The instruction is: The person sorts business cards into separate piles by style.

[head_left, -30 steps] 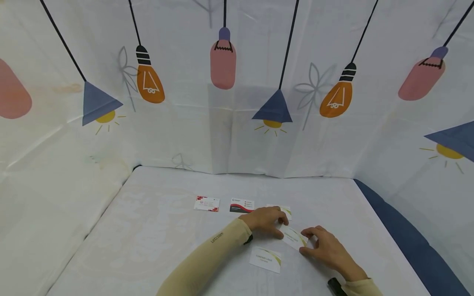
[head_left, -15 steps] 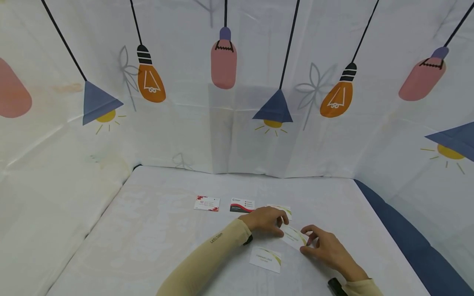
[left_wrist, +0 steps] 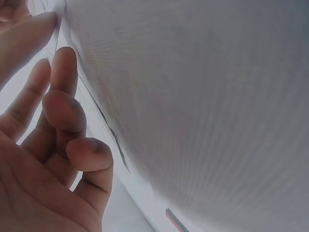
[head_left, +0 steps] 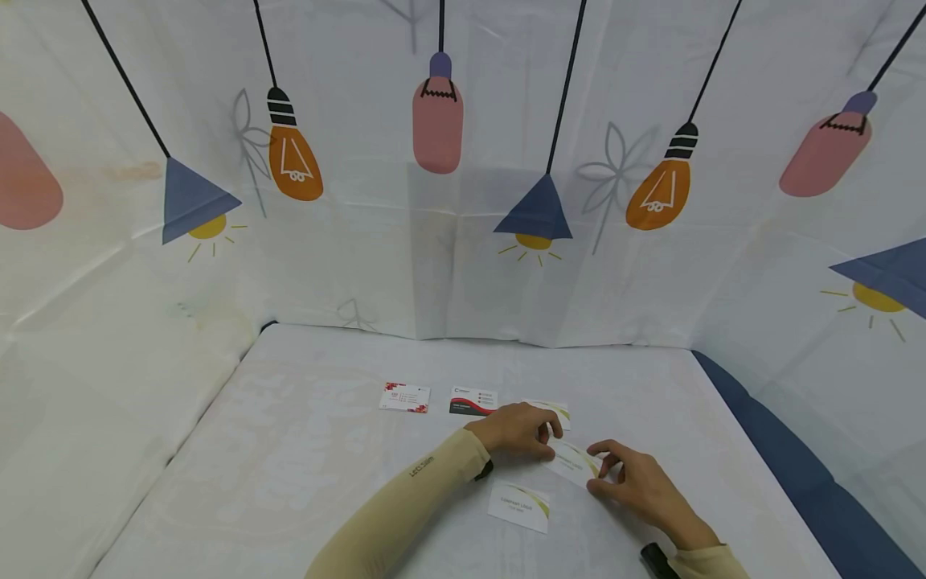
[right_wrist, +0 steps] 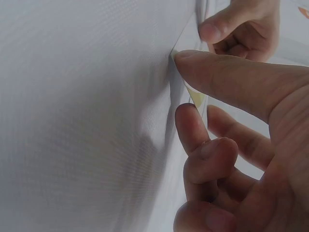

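Note:
A white business card [head_left: 573, 464] with a green-yellow curve lies slanted between both hands, low over the white table. My left hand [head_left: 515, 428] holds its left end, thumb against the card's edge. At the right end, my right hand [head_left: 638, 486] pinches the card between thumb and fingers. From the right wrist, the thumb [right_wrist: 207, 70] covers one corner of the card [right_wrist: 197, 96], and a fingertip is against its edge. The left wrist view shows the left thumb [left_wrist: 36, 36] at the card's edge and the other fingers curled. Whether the whole card is off the table I cannot tell.
A matching card [head_left: 519, 507] lies nearer the front. Behind sit a card with red flowers [head_left: 403, 398], a red-and-black card [head_left: 473, 400] and a green-curved card [head_left: 559, 412] partly hidden by the left hand. A lamp-printed cloth [head_left: 362, 265] hangs behind the table.
Both hands stay almost in place with the card between them. Nothing else on the table has moved.

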A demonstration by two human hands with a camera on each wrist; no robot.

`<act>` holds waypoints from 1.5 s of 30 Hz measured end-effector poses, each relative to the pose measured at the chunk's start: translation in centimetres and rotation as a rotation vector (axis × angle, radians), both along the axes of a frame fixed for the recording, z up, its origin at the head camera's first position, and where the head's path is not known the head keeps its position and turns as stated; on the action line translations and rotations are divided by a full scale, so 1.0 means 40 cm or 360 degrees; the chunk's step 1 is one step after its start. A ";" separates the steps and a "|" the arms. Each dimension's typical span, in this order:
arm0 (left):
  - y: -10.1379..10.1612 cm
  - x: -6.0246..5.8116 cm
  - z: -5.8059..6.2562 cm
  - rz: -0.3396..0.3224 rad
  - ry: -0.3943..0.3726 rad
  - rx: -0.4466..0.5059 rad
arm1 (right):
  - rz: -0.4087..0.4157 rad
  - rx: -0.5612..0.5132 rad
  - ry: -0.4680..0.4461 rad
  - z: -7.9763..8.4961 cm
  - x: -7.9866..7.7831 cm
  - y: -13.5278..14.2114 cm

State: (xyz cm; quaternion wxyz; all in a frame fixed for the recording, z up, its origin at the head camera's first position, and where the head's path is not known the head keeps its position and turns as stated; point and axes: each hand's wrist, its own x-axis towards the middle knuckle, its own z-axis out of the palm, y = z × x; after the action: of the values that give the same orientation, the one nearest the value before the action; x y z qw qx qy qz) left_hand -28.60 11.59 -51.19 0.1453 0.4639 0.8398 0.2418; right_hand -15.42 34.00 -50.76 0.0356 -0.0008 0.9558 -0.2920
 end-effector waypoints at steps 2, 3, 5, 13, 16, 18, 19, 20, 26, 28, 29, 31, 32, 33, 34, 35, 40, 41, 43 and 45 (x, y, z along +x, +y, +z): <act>-0.001 0.001 0.000 0.0003 0.0007 -0.0001 | -0.0005 0.0001 0.0000 0.001 0.000 -0.001; -0.002 0.001 0.001 0.0002 0.0008 -0.0001 | -0.0006 0.0000 0.0001 0.002 0.000 -0.002; -0.003 0.001 0.002 -0.0002 0.0012 0.0004 | -0.0002 -0.0004 0.0005 0.003 0.000 -0.002; -0.006 0.000 0.001 -0.0007 0.0036 0.0033 | -0.0007 0.0009 0.0022 0.006 -0.001 -0.005; -0.008 -0.001 0.000 0.0002 0.0046 0.0021 | -0.0005 0.0001 0.0033 0.006 -0.004 -0.006; -0.009 -0.002 0.000 0.0011 0.0043 0.0019 | 0.0000 -0.0001 0.0039 0.007 -0.007 -0.007; -0.009 -0.003 0.000 0.0014 0.0045 0.0015 | 0.0003 -0.0001 0.0041 0.008 -0.009 -0.008; -0.010 -0.004 0.000 0.0016 0.0047 0.0011 | 0.0006 -0.0004 0.0041 0.009 -0.010 -0.009; -0.014 -0.007 0.004 0.0049 0.0035 0.0015 | 0.0015 -0.0015 0.0038 0.016 -0.020 -0.012; -0.016 -0.007 0.008 0.0060 0.0033 0.0025 | 0.0015 -0.0008 0.0040 0.018 -0.024 -0.013; -0.017 -0.008 0.009 0.0062 0.0038 0.0025 | 0.0014 -0.0006 0.0041 0.018 -0.026 -0.013; -0.019 -0.009 0.013 0.0064 0.0053 0.0022 | 0.0014 -0.0012 0.0042 0.019 -0.029 -0.014; -0.020 -0.010 0.016 0.0066 0.0058 0.0020 | 0.0016 -0.0010 0.0044 0.019 -0.031 -0.015; -0.021 -0.010 0.018 0.0069 0.0063 0.0019 | 0.0019 -0.0015 0.0047 0.020 -0.033 -0.016; -0.022 -0.011 0.021 0.0072 0.0068 0.0016 | 0.0021 -0.0018 0.0049 0.021 -0.036 -0.016; -0.024 -0.012 0.023 0.0077 0.0070 0.0016 | 0.0024 -0.0020 0.0052 0.022 -0.038 -0.017; -0.031 -0.015 0.032 0.0128 0.0072 0.0026 | 0.0045 -0.0028 0.0078 0.028 -0.051 -0.021; -0.032 -0.015 0.033 0.0144 0.0078 0.0028 | 0.0052 -0.0027 0.0091 0.029 -0.055 -0.021; -0.034 -0.017 0.036 0.0179 0.0104 0.0030 | 0.0070 -0.0031 0.0124 0.031 -0.061 -0.022; -0.036 -0.016 0.040 0.0217 0.0138 0.0042 | 0.0095 -0.0038 0.0169 0.034 -0.067 -0.022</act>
State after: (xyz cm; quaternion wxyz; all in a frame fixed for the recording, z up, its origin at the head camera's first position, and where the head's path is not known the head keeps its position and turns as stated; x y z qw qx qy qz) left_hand -29.26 10.15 -49.59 0.0859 0.4175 0.8717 0.2419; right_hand -18.11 33.11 -49.39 -0.0066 -0.0454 0.9523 -0.3016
